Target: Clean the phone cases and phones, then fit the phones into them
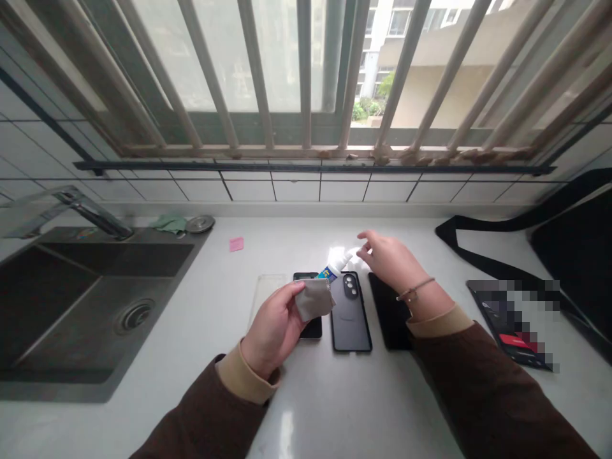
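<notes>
Left hand on cloth and bottle, right hand just off the white tip.

From here I have the left hand (277,325) clenched on a grey cloth (314,299); a bottle (327,274) pokes out past it, tilted up to the right, its lower end hidden from me. Right hand (380,256) is bent, fingertips near the bottle's tip; can't tell if they pinch anything. On the desk (310,408), left to right: clear case (266,290), phone (313,330) partly under the left hand, dark phone or case (351,325) with camera rings, black slab (388,319) partly behind the right wrist. Pink paper (236,244) lies near the sink (71,325), black bag (578,242) far right.
</notes>
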Demonstrator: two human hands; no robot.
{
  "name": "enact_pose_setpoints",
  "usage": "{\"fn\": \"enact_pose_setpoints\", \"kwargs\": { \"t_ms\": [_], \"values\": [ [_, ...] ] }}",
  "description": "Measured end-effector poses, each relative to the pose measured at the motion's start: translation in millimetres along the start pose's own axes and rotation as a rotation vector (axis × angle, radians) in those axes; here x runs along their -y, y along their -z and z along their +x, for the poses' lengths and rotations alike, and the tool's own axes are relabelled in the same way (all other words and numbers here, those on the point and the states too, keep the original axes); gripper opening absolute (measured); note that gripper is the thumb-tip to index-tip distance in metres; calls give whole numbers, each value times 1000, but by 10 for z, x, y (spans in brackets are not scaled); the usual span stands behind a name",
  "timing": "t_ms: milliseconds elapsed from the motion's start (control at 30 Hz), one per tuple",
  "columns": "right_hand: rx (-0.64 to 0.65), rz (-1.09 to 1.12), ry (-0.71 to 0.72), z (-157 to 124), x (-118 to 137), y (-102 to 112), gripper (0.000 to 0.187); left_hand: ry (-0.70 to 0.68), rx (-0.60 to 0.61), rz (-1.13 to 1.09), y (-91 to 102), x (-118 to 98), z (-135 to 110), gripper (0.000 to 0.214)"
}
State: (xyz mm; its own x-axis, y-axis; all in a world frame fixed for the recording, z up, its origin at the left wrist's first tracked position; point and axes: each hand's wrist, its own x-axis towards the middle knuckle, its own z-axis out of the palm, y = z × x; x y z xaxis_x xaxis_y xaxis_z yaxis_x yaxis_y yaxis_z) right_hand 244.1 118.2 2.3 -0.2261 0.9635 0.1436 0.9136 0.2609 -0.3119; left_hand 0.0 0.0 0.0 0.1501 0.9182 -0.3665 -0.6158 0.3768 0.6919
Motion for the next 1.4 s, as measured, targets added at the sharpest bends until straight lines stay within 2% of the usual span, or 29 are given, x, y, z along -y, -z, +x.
{"fn": "enact_pose_setpoints", "kwargs": {
  "t_ms": [33,67,133,233,333,533,700,833,933,1067,1167,1400],
  "values": [
    [-45,45,-10,-8,7,82,30,-5,-14,-7,-6,-1,3,30],
    [-114,186,-5,-21,20,172,30,-12,-28,-18,-13,-3,6,29],
    [-159,499,37,-55,63,344,26,-25,-55,-45,-27,-11,8,29],
    [-129,764,66,-108,159,505,34,-19,-60,-75,-48,-25,5,29],
    [-66,871,81,-136,250,504,39,-17,-32,-75,-58,-29,6,31],
    [25,955,123,-157,388,305,36,-60,-11,-69,-47,-14,13,31],
    [-19,746,151,-231,574,168,29,-55,3,-89,-28,-3,18,28],
    [-53,767,172,-300,734,47,29,-89,20,-123,-5,18,46,23],
    [-64,866,103,-361,837,-64,38,-133,72,-111,3,49,53,23],
    [27,1048,24,-428,926,-174,62,-140,151,-72,-17,87,7,24],
    [81,1121,9,-427,928,-163,63,-93,193,-50,-38,94,-37,25],
    [-178,1041,6,-414,878,-87,57,6,172,-94,-53,44,-36,26]
  ]
}}
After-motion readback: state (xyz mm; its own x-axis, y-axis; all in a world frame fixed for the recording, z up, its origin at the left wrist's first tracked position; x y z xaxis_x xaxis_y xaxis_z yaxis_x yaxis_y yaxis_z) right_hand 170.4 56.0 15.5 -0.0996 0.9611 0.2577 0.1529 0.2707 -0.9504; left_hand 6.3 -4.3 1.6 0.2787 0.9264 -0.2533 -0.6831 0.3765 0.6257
